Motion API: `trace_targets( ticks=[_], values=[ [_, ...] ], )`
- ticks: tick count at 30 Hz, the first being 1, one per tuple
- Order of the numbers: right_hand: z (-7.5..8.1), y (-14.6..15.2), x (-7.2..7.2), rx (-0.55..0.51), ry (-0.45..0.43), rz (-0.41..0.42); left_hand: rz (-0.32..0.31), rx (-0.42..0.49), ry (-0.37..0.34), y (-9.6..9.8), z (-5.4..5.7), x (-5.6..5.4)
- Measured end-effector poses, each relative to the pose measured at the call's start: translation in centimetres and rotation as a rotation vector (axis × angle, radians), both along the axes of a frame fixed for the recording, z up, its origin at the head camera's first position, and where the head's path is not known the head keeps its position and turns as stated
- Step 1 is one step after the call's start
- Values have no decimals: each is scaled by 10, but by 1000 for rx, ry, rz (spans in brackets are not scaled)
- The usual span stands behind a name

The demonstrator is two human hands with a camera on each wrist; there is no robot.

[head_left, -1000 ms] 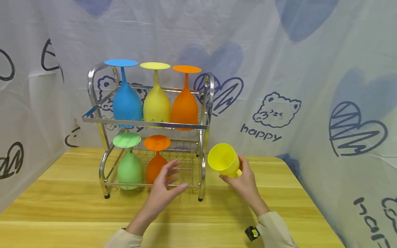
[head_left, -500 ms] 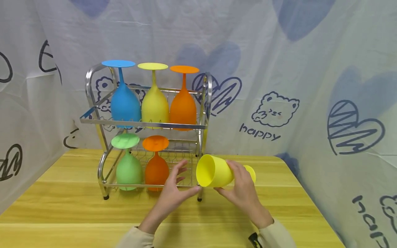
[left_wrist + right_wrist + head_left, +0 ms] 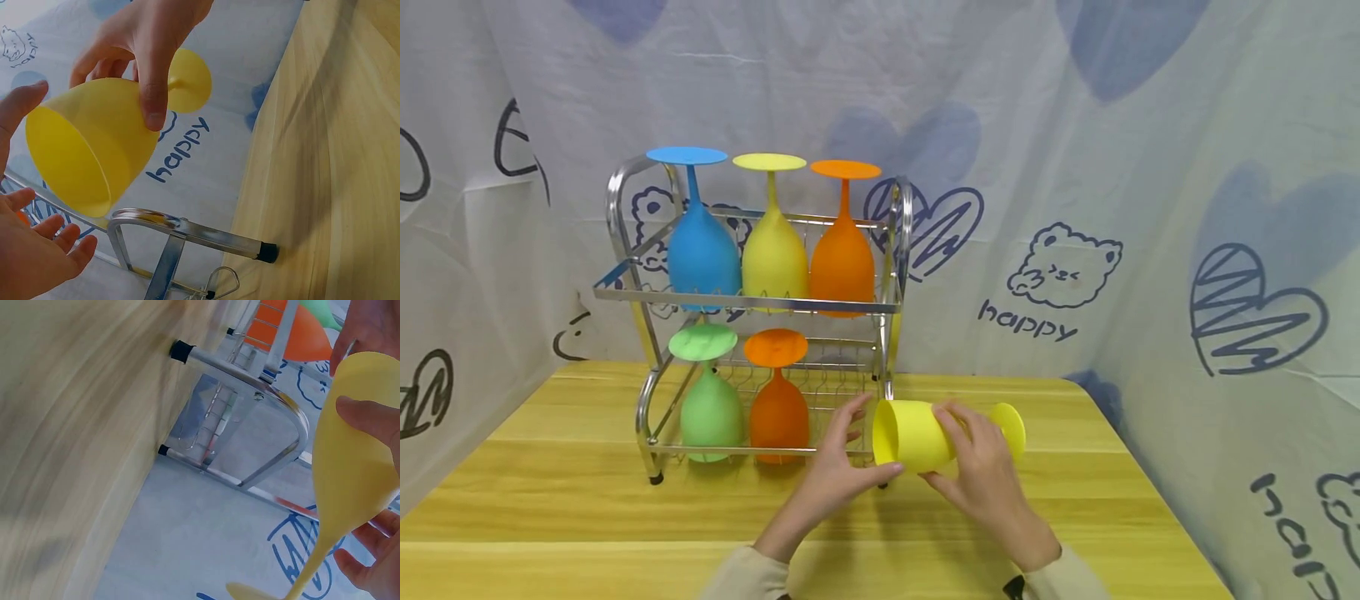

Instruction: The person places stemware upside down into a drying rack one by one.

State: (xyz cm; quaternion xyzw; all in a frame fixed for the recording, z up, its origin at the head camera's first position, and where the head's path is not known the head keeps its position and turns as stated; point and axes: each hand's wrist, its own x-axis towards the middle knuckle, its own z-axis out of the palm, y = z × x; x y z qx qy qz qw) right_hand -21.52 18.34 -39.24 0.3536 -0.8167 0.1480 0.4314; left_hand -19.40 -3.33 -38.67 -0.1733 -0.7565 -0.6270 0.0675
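Observation:
My right hand [image 3: 992, 479] grips a yellow wine goblet [image 3: 913, 437] around its bowl. The goblet lies sideways in the air, mouth towards the left and round foot towards the right. Beside the mouth, my left hand [image 3: 835, 483] is spread, its thumb right at the rim and its fingers extended. In the left wrist view the goblet's bowl [image 3: 125, 125] is seen opening towards the left hand's fingers [image 3: 62, 244]. The right wrist view shows the right thumb [image 3: 369, 419] lying along the bowl, with the stem below.
A two-tier metal rack [image 3: 887, 307] stands left of the goblet. Upside down on top are blue [image 3: 703, 258], yellow [image 3: 775, 262] and orange [image 3: 842, 267] goblets; below are green [image 3: 711, 417] and orange [image 3: 778, 417] ones. Printed cloth [image 3: 1060, 150] surrounds the wooden table [image 3: 550, 517].
The right hand has turned the yellow goblet from facing me to lying sideways, mouth left, and lowered it slightly. My left hand has moved right, up to the rim.

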Motion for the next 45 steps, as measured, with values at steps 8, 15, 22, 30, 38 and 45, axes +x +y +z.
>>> trace_targets(
  ticks=[8, 15, 22, 30, 38, 45],
  values=[
    [-5, 0, 4, 56, -29, -25, -20, -7, 14, 5, -3, -3],
    [-5, 1, 5, 59, -22, -32, -39, 49, 9, 6, -4, -6],
    [1, -2, 7, 64, 15, -19, -48, 130, -4, 3, -4, -7],
    [6, -4, 11, -5, 159, 98, -16, 282, -102, -6, -5, -9],
    [9, -14, 26, -460, -201, 175, -93, 519, -211, -13, -4, -6],
    [26, -21, 36, -941, -983, 370, -217, 601, -241, -8, -1, 3]
  ],
)
